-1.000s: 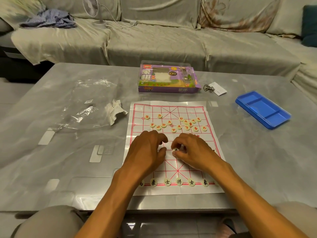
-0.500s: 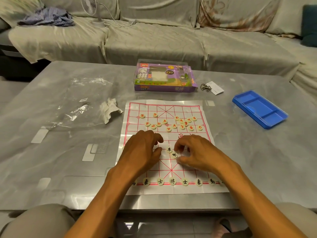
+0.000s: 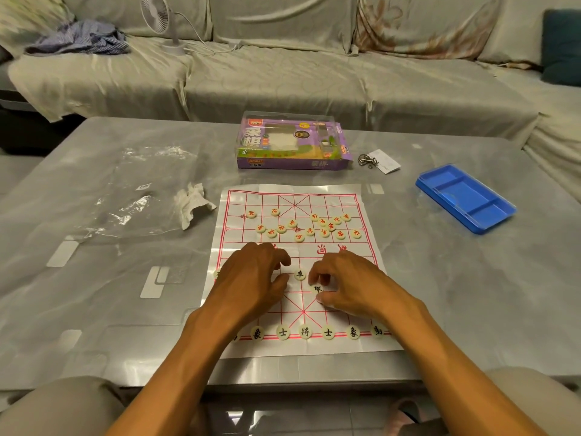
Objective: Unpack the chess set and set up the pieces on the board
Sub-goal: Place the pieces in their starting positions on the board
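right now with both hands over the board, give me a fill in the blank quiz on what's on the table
1. The loose pieces heaped on the far half of the board carry ____ characters.
2. The row of pieces along the board's near edge carries ____ characters.
3. The empty tray to the right of the board is ____ in colour.
4. The crumpled tissue lies to the ____ of the board.

Missing words: red; black; blue; left

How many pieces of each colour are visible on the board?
Red pieces: 16
Black pieces: 10 in view, two only partly; the left hand and right hand may hide more
Total: 26
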`<state>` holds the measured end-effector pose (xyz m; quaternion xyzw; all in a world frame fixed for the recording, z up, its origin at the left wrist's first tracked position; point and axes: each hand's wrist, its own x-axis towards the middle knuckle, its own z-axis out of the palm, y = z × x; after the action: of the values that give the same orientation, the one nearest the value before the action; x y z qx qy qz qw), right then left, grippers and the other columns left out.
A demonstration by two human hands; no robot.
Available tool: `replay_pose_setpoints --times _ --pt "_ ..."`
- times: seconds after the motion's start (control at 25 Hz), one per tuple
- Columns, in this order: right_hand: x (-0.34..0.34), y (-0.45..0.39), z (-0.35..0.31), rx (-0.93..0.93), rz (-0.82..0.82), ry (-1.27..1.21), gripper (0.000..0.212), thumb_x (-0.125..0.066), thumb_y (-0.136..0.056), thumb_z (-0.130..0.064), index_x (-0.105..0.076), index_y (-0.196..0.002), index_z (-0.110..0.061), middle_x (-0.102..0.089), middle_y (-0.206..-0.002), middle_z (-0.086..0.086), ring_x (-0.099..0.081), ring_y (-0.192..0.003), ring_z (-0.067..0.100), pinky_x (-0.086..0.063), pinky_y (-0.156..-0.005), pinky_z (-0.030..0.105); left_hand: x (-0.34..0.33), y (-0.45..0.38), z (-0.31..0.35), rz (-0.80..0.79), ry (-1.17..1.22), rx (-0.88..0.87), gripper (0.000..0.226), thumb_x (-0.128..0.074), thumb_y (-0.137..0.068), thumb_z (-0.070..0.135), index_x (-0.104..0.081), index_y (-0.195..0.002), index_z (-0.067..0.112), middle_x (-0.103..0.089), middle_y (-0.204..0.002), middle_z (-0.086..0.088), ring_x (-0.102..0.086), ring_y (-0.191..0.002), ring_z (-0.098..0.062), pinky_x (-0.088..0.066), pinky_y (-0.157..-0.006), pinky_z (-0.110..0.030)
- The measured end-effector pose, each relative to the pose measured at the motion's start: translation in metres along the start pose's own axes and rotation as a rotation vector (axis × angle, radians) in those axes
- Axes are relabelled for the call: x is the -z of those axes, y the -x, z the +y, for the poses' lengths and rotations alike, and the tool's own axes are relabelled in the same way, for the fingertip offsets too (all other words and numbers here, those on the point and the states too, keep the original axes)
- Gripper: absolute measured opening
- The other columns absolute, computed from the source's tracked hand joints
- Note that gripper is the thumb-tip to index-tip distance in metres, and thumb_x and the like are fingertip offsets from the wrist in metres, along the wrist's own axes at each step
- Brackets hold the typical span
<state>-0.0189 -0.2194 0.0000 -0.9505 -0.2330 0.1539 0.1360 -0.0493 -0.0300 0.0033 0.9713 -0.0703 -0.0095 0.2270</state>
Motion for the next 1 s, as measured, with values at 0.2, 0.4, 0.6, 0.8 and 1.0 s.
replay_pose_setpoints --times 0.2,0.4,0.6,0.8,1.0 --pt "0.023 0.007 0.025 -0.135 0.074 -0.061 0.02 -0.07 -0.086 -0.035 -0.065 -0.103 -0.026 -0.062 -0.1 -0.01 -0.058 -0.087 0.009 -0.043 -0.072 0.014 -0.002 -0.003 -0.003 -0.001 0.01 -0.003 0.032 -0.059 -0.09 0.036 -0.061 -0.121 0.029 -0.063 -0.12 0.005 -0.054 -0.106 -0.013 -0.043 -0.087 -0.023" --pt "0.031 0.007 0.048 -0.295 0.131 -0.099 0.021 -0.074 -0.081 -0.038 -0.065 -0.097 -0.028 -0.059 -0.096 -0.013 -0.058 -0.081 0.009 -0.049 -0.071 0.018 -0.008 -0.005 -0.001 0.048 -0.066 -0.057 0.031 -0.057 -0.09 0.041 -0.062 -0.12 0.031 -0.059 -0.127 0.008 -0.046 -0.113 -0.014 -0.037 -0.093 -0.028" --pt "0.01 -0.005 0.036 -0.212 0.109 -0.05 0.023 -0.074 -0.08 -0.044 -0.064 -0.092 -0.027 -0.065 -0.096 -0.01 -0.06 -0.079 0.01 -0.048 -0.073 0.018 -0.008 -0.004 -0.006 0.054 -0.041 -0.051 0.03 -0.057 -0.09 0.04 -0.063 -0.118 0.03 -0.059 -0.127 0.008 -0.046 -0.112 -0.014 -0.037 -0.095 -0.03" --pt "0.006 -0.007 0.036 -0.201 0.092 -0.005 0.023 -0.071 -0.083 -0.044 -0.062 -0.093 -0.026 -0.067 -0.104 -0.008 -0.061 -0.083 0.011 -0.049 -0.077 0.021 -0.01 -0.004 -0.005 0.04 -0.049 -0.072 0.031 -0.055 -0.091 0.039 -0.061 -0.12 0.03 -0.059 -0.126 0.007 -0.048 -0.11 -0.015 -0.037 -0.093 -0.031" --pt "0.046 0.012 0.049 -0.308 0.099 -0.104 0.023 -0.07 -0.085 -0.039 -0.061 -0.103 -0.029 -0.059 -0.095 -0.012 -0.056 -0.085 0.008 -0.045 -0.072 0.019 -0.008 -0.003 -0.007 0.062 -0.022 -0.064 0.031 -0.058 -0.09 0.039 -0.062 -0.119 0.03 -0.06 -0.125 0.007 -0.049 -0.111 -0.015 -0.039 -0.095 -0.032"
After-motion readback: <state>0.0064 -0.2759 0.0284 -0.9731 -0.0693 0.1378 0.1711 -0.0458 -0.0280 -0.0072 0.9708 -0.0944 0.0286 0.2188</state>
